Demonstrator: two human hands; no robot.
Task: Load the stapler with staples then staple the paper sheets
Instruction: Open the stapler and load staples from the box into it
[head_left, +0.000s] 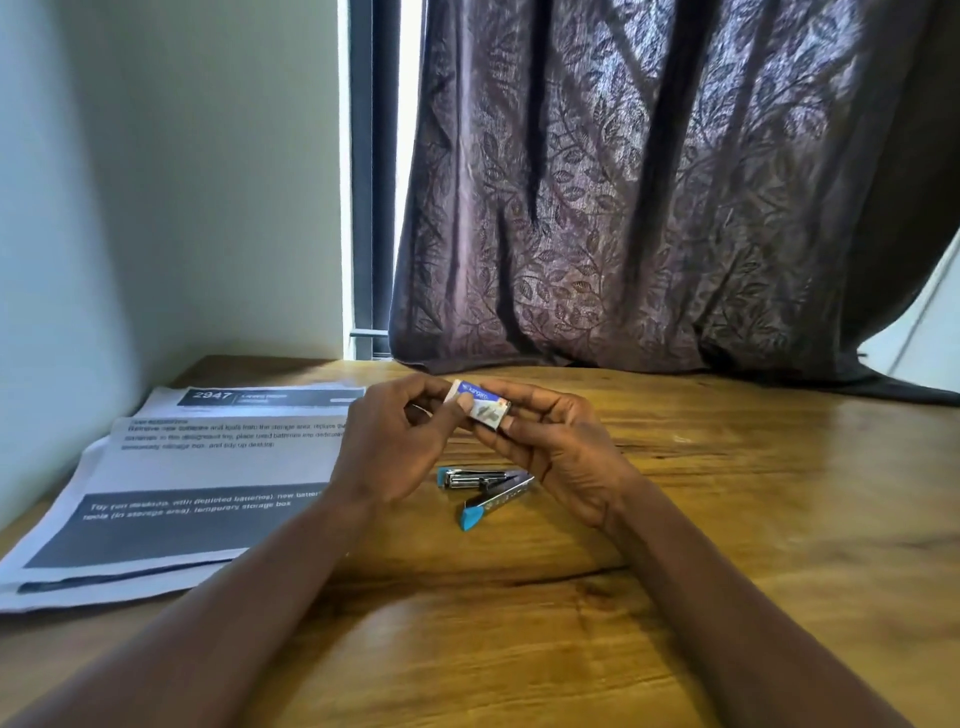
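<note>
A small blue-and-white staple box (480, 406) is held above the table between both hands. My left hand (400, 441) pinches its left end with thumb and fingers. My right hand (550, 441) grips its right end from behind and below. Under the hands, a blue and silver stapler (483, 491) lies on the wooden table (519, 623) with its top swung open. Printed paper sheets (197, 483) lie stacked on the left of the table, partly behind my left forearm.
A patterned dark curtain (649, 208) hangs behind the table and drapes onto its far edge. A white wall (156, 182) borders the table on the left. Bare wood shows in front of and to the right of the stapler.
</note>
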